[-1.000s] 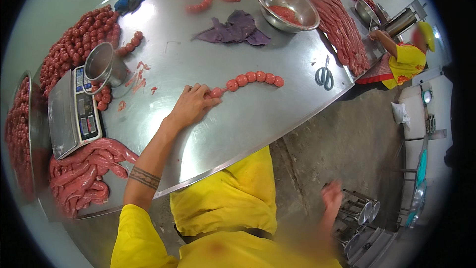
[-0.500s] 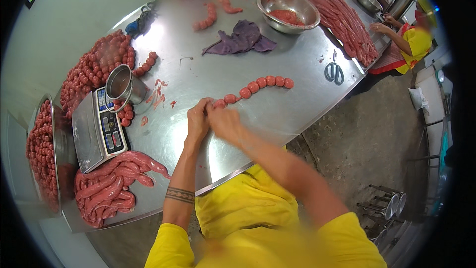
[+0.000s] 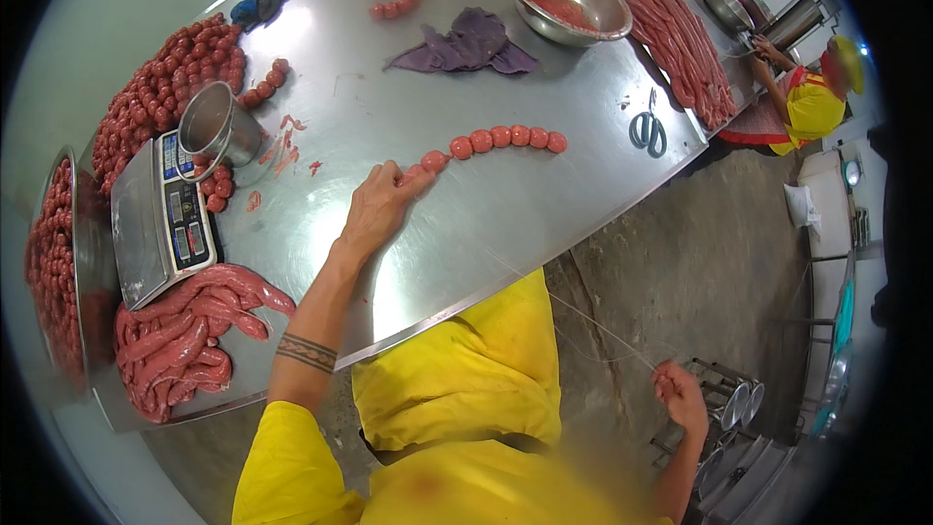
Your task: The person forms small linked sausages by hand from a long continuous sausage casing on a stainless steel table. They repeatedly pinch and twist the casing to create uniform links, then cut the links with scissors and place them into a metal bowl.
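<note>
My left hand point(image 3: 377, 206) is closed around the near end of a short chain of round, tied sausage links point(image 3: 501, 137) lying on the steel table. The fingers cover the chain's last part. Out past the table's edge, low on the right, my right hand point(image 3: 682, 397) is closed on a thin pale string point(image 3: 604, 329). The string runs taut from that hand up across the table edge toward my left hand; its far end is too faint to follow. Left of my left forearm lies a pile of long, untied sausage point(image 3: 194, 331).
Along the left are a scale point(image 3: 190, 224), a metal pail point(image 3: 222, 126), a heap of tied sausages point(image 3: 170, 78) and a full metal basin point(image 3: 89, 262). Farther back lie a purple cloth point(image 3: 471, 44), a steel bowl point(image 3: 593, 24) and scissors point(image 3: 648, 132). A co-worker point(image 3: 814, 102) stands at right.
My right hand has left my left hand and swung out to the lower right, drawing the string with it. My left hand stays at the chain's end. The whole view has shifted slightly.
</note>
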The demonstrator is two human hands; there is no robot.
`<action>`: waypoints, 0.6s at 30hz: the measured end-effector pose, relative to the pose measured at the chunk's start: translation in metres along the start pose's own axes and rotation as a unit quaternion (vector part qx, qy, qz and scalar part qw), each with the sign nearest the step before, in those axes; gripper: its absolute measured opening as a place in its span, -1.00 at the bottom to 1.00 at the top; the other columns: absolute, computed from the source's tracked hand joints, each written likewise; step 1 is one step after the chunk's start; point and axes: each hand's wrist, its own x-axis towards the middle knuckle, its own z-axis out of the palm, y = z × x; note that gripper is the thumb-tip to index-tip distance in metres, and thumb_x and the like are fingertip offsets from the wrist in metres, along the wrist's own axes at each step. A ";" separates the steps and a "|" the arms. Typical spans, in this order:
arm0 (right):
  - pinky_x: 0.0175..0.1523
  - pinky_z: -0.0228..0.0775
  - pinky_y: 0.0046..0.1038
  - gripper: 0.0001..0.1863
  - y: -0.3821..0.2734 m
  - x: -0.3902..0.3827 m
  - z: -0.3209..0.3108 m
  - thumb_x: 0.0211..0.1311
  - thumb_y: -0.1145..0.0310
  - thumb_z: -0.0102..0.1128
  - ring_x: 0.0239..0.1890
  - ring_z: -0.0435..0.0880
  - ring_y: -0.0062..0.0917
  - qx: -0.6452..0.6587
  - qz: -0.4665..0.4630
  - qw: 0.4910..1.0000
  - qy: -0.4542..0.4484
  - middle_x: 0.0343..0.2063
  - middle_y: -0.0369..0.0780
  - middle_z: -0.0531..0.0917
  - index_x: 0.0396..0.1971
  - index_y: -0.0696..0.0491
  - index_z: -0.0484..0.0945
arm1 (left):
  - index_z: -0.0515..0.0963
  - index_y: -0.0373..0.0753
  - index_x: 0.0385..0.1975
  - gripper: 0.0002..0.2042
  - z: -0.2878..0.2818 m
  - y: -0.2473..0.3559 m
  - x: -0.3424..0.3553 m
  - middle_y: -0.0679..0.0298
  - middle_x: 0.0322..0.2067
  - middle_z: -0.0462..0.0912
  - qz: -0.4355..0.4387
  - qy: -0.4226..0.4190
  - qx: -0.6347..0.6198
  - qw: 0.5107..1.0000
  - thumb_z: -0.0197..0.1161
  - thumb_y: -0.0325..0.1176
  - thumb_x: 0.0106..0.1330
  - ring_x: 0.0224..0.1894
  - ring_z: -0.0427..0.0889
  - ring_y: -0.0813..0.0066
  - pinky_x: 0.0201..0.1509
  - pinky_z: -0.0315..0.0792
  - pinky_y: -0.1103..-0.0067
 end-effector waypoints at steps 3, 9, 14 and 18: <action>-0.24 0.31 -0.58 -0.81 0.043 0.008 -0.011 0.26 0.58 0.02 -0.44 0.49 -0.65 0.121 0.036 0.992 0.003 -0.51 -0.42 0.52 -0.25 0.04 0.61 | 0.76 0.08 0.01 -0.73 -0.003 -0.006 -0.003 0.21 -0.25 0.55 0.054 0.000 0.006 0.999 0.29 -0.37 0.38 -0.16 0.60 0.23 -0.11 0.59 0.32; -0.22 0.37 -0.51 -0.72 0.103 0.032 0.028 0.19 0.62 -0.06 -0.40 0.51 -0.60 0.092 -0.004 0.989 -0.113 -0.38 -0.37 0.56 -0.18 0.10 0.59 | 0.76 0.03 -0.08 -0.78 -0.003 -0.004 -0.005 0.25 -0.23 0.59 0.065 0.016 0.017 0.998 0.29 -0.38 0.34 -0.16 0.62 0.22 -0.08 0.60 0.33; -0.19 0.44 -0.44 -0.65 0.068 0.041 0.058 0.37 0.59 0.06 -0.40 0.55 -0.56 -0.116 0.003 0.993 0.007 -0.38 -0.30 0.65 0.11 0.11 0.63 | 0.70 -0.13 -0.07 -0.82 -0.005 0.000 -0.006 0.17 -0.14 0.70 -0.064 0.032 -0.104 0.992 0.35 -0.41 0.37 -0.10 0.68 0.18 -0.06 0.62 0.33; -0.24 0.42 -0.51 -0.55 -0.028 0.072 0.107 0.45 0.47 0.22 -0.40 0.53 -0.66 0.008 -0.104 0.992 0.064 -0.41 -0.25 0.68 0.31 0.05 0.55 | 0.65 -0.27 -0.09 -0.81 -0.009 -0.007 -0.004 0.09 -0.18 0.79 -0.148 0.010 -0.296 0.944 0.41 -0.41 0.37 -0.16 0.77 0.14 -0.05 0.63 0.35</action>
